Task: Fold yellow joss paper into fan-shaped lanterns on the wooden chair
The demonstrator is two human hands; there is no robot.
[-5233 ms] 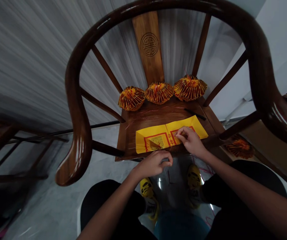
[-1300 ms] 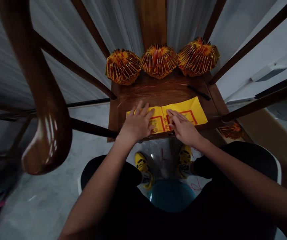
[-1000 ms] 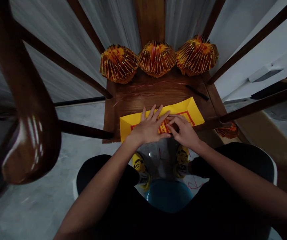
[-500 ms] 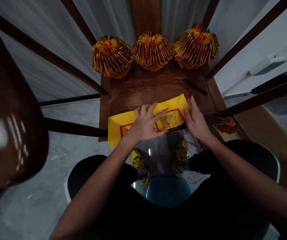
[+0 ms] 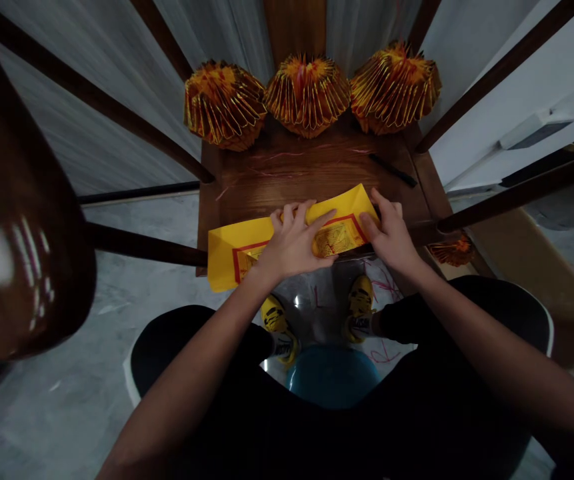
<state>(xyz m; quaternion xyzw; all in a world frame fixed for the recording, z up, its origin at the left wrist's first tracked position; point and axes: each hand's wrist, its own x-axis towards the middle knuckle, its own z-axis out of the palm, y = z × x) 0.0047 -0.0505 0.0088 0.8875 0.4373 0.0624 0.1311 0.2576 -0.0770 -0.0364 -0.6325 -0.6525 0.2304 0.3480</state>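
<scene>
A yellow sheet of joss paper (image 5: pixel 229 243), with red printed frames and gold foil patches, is bent lengthwise along the front edge of the wooden chair seat (image 5: pixel 277 190). My left hand (image 5: pixel 291 237) lies across its middle, fingers curled over the upper edge and thumb low in front. At the right end, my right hand (image 5: pixel 389 230) grips the paper between its thumb and fingers. Part of the sheet's print is hidden under my left hand.
Three pleated gold-and-red paper bundles (image 5: pixel 308 97) line the seat's back. A dark stick (image 5: pixel 393 170) and thin pink strings (image 5: pixel 279 175) lie before them. Chair posts flank the seat. Below are a blue stool (image 5: pixel 334 377) and a cardboard box (image 5: pixel 531 267).
My right hand has shifted slightly inward, its thumb now farther over the paper's right end. The sheet has moved a little left, and the whole view has shifted slightly.
</scene>
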